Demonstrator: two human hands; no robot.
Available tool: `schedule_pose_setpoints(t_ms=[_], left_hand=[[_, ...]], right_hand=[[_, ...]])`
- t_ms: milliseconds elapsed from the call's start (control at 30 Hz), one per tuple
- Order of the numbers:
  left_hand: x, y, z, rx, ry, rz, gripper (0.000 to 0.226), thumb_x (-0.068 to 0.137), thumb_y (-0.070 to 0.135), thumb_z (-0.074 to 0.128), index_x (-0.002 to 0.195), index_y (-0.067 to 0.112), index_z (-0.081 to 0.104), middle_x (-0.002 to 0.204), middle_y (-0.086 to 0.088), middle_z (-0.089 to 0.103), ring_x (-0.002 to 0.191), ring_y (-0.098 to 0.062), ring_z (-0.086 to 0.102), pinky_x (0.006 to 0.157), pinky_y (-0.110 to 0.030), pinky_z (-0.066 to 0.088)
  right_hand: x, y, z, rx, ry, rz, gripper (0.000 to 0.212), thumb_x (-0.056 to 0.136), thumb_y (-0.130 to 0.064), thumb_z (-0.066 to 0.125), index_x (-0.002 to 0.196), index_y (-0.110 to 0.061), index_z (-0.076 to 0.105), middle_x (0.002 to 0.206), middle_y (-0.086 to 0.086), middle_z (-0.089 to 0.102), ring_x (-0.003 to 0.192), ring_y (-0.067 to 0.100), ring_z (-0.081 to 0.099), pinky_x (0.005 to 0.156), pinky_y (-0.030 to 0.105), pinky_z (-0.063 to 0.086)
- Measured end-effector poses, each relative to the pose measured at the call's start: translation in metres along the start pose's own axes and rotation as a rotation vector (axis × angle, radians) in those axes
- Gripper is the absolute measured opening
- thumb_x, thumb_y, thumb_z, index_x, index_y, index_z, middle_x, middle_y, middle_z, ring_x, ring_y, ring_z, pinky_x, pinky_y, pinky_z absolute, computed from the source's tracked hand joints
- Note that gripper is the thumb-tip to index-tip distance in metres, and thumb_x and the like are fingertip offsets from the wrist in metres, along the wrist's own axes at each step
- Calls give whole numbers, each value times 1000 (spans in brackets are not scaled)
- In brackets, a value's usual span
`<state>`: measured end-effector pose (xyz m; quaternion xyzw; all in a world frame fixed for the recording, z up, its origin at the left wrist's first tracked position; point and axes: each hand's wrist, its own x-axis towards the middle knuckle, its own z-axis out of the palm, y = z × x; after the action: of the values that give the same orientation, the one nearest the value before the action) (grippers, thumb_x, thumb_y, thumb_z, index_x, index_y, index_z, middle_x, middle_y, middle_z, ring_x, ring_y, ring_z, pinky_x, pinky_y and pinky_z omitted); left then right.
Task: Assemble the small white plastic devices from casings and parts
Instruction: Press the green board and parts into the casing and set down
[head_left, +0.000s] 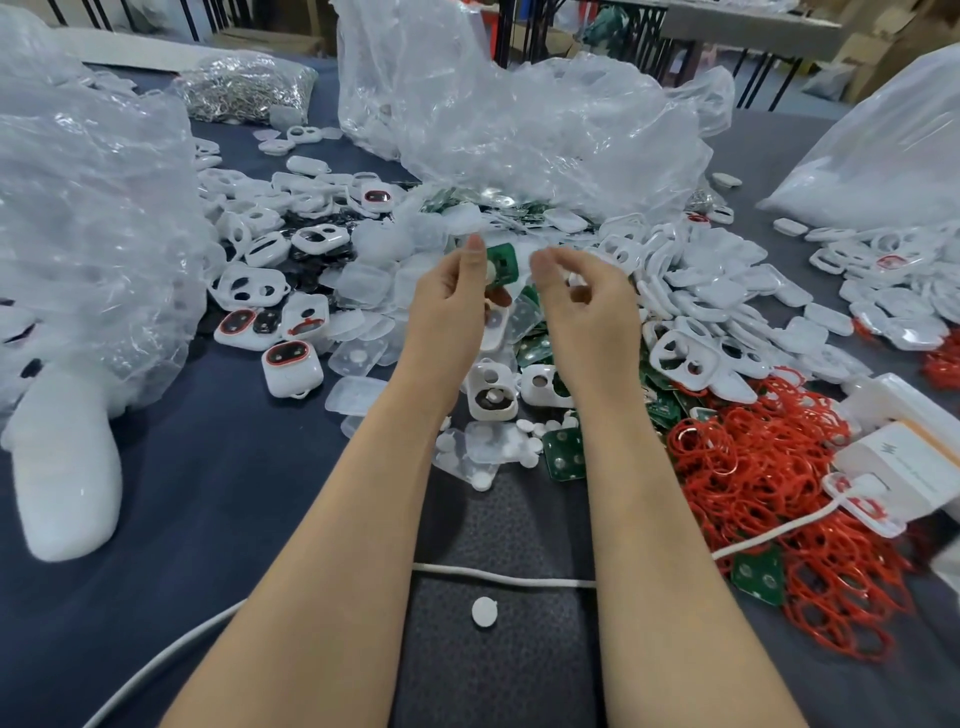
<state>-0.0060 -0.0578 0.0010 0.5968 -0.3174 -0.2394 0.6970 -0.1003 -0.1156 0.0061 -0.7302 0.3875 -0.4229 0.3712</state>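
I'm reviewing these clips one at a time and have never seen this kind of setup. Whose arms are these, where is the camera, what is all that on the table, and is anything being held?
There is no machine here. The one camera sits on a person's head and looks forward and down, so the two bare arms are the wearer's own. The left hand pinches a small green circuit board with a pale part on it. The right hand is raised beside it with its fingers curled; whether it holds something small is unclear. On the dark table lie heaps of white casings, a tangle of red rings, loose green boards, clear plastic bags, a white cable and a few closed devices with red rims.
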Motion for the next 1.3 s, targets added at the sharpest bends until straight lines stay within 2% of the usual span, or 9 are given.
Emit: schedule_pose_setpoints(t_ms=[67, 200, 300, 433, 567, 733, 933, 1200, 1300], left_hand=[[-1, 0, 1, 31, -33, -14, 43, 103, 39, 37, 72, 25, 63, 55, 11, 62, 49, -2, 52, 50, -14, 40], [-1, 2, -1, 320, 90, 32, 55, 102, 47, 28, 71, 17, 62, 67, 6, 67, 61, -9, 60, 56, -21, 41], [3, -4, -13, 707, 229, 66, 35, 99, 42, 42, 83, 14, 56, 81, 3, 61, 79, -17, 58, 62, -27, 37], [5, -12, -13, 1058, 73, -66, 47, 90, 52, 55, 116, 13, 56, 115, -7, 61, 112, -29, 54, 93, -45, 45], [5, -13, -7, 1184, 64, -22, 45, 91, 49, 56, 122, 16, 54, 117, -4, 62, 116, -29, 52, 95, -43, 39], [5, -13, -5, 1031, 17, 7, 32, 91, 35, 59, 115, 14, 57, 115, -7, 63, 111, -29, 55, 95, -42, 43], [4, -6, -7, 568, 17, 24, 12, 89, 23, 63, 95, 20, 54, 74, 11, 55, 70, -11, 57, 66, -27, 43], [5, 1, -6, -112, 4, -233, 12, 94, 12, 58, 94, 21, 50, 95, -4, 62, 79, -14, 62, 65, -23, 54], [4, 1, -3, -240, -8, -295, 11, 94, 8, 57, 93, 16, 50, 93, -7, 63, 67, -13, 69, 60, -26, 58]], right_hand=[[-1, -3, 3, 100, -101, 9, 20, 92, -30, 62, 103, -15, 68, 95, -6, 69, 83, 0, 63, 79, 17, 51], [0, 1, 3, 179, -7, 85, 8, 92, -17, 61, 86, -22, 63, 85, -2, 68, 82, 13, 65, 78, 27, 54], [3, 7, 2, 272, 24, 233, 9, 92, -15, 60, 85, -21, 60, 80, 2, 66, 75, 15, 63, 79, 34, 56], [4, 10, 4, 269, 0, 267, 6, 93, -11, 59, 94, -16, 61, 75, -2, 64, 68, 11, 62, 77, 33, 56], [4, 10, 2, 254, -10, 261, 12, 92, -11, 60, 89, -23, 60, 76, -2, 65, 72, 14, 64, 81, 37, 57], [3, 8, 2, 249, -23, 260, 16, 91, -11, 60, 84, -25, 58, 75, -1, 66, 73, 13, 65, 83, 40, 57], [2, 6, 1, 300, 20, 224, 19, 92, -12, 58, 84, -29, 60, 70, -3, 63, 68, 10, 60, 75, 35, 56], [2, 1, -2, 542, 103, 239, 19, 95, -9, 55, 89, -24, 64, 70, -8, 64, 60, 1, 64, 60, 16, 52], [1, 1, -2, 552, 102, 245, 20, 95, -8, 54, 89, -24, 63, 72, -7, 64, 60, 0, 65, 59, 15, 51]])
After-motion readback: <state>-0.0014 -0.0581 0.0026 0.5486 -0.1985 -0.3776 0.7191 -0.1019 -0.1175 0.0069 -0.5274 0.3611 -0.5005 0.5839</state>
